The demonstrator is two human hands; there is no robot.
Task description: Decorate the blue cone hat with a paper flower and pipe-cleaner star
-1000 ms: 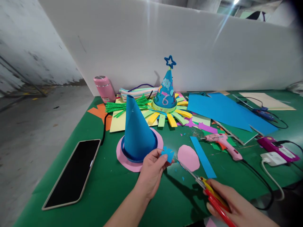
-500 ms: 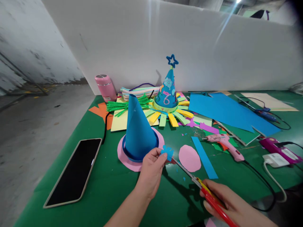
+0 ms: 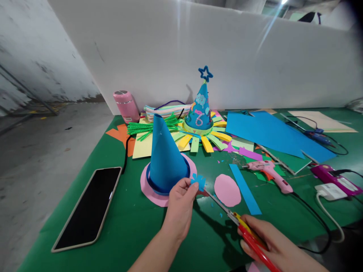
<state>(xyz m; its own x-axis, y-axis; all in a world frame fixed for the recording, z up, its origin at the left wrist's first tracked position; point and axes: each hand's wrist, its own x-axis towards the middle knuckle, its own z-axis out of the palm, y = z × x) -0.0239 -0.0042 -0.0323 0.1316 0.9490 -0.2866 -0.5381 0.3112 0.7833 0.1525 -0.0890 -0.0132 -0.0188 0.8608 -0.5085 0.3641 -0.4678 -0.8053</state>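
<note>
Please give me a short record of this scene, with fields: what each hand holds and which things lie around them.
left hand: pinches a small blue paper shape
right hand: grips red-and-yellow scissors, blade tips close to the shape
beside left hand: plain blue cone hat on a pink brim
near scissors: pink paper circle, blue strip
further off: phone, pink glue gun, decorated hat
surface: green table

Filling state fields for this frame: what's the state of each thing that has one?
left hand: pinching blue cutout
right hand: gripping scissors, tips at blue cutout
phone: flat, screen dark
blue cone: upright on pink brim
pink bottle: upright
glue gun: lying on side
</note>
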